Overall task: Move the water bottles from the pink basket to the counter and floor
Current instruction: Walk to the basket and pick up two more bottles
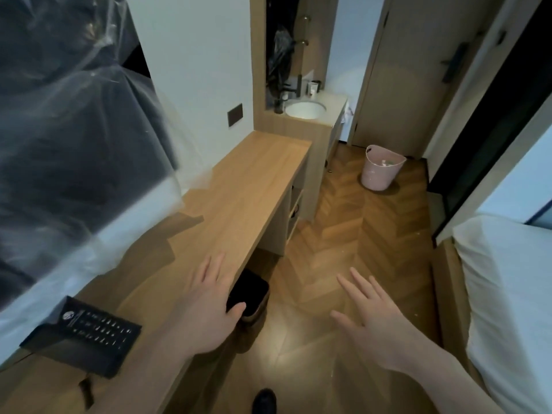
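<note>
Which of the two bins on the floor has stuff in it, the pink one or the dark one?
The pink basket, standing near the door, shows pale items inside, too blurred to identify. The dark bin, tucked under the counter by the left hand, looks black inside.

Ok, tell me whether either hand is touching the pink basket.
Apart. The head view shows the left hand and right hand near the camera, the pink basket far off across the floor.

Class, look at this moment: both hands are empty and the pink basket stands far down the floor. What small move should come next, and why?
Probably step forward toward the pink basket. The left hand and right hand are both open and hold nothing, and the basket, which seems to hold something pale, stands well beyond reach near the sink.
</note>
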The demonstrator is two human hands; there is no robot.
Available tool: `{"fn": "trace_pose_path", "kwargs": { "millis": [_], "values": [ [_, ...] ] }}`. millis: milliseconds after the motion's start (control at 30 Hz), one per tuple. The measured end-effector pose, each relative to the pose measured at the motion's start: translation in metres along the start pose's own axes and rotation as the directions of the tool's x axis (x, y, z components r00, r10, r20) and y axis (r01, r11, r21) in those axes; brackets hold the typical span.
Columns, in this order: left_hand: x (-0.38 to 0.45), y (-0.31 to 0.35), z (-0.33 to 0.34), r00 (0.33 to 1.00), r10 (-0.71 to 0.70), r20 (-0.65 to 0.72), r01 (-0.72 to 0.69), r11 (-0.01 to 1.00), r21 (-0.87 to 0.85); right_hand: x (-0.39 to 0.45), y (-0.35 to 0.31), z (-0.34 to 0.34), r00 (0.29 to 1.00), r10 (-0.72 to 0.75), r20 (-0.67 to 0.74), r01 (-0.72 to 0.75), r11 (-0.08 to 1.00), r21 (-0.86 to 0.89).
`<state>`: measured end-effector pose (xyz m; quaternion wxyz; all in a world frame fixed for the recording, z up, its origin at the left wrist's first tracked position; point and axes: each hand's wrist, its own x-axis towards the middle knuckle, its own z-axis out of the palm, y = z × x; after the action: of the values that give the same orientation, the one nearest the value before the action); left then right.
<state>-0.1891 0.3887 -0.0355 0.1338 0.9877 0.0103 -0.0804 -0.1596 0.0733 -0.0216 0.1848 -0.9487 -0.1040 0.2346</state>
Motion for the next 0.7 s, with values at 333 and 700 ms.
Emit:
{"fn": "trace_pose_path", "kwargs": {
  "millis": [333,700],
  "values": [
    [0.159,0.008,-0.027,0.997,0.075,0.031,-0.077,0.993,0.090,0.106,0.008,-0.056,0.991,0.116,-0.061,-0.118,0.993,-0.030],
    [0.311,0.088,-0.018,0.970,0.211,0.119,-0.230,0.956,0.184,0.184,0.105,-0.107,0.967,0.224,-0.118,-0.222,0.975,0.029]
  ]
}}
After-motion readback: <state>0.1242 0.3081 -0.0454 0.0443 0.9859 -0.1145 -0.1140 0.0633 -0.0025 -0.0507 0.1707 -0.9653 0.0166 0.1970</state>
